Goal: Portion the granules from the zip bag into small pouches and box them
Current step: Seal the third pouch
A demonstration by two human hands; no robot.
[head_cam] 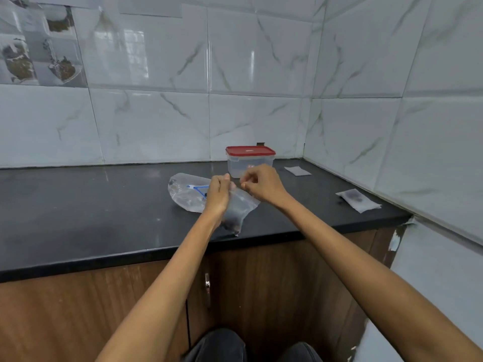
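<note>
Hands meet above the middle of the black counter point(78, 205). The left hand point(219, 194) has its fingers curled round the top of a small clear pouch point(239, 207), which hangs down from that grip toward six o'clock, its dark granules point(231, 222) gathered in the lower end near the counter's front edge. The right hand point(261, 185) sits just beside the left, at its three o'clock, with thumb and fingers pinched together at the pouch's mouth; whether it nips the plastic itself or something tiny is too blurred to tell. Behind the left hand, at about ten o'clock from it, the large zip bag point(184, 192) lies flat on the counter, clear with a blue mark on it and a few dark grains at its far end. At twelve o'clock from the hands stands a clear plastic box point(236, 165) with a red lid point(250, 150) on it, close to the tiled wall point(156, 113). At three o'clock, well apart from the hands, a filled pouch point(358, 200) lies near the counter's right edge, and at about two o'clock an empty flat pouch point(297, 170) lies near the corner.
</note>
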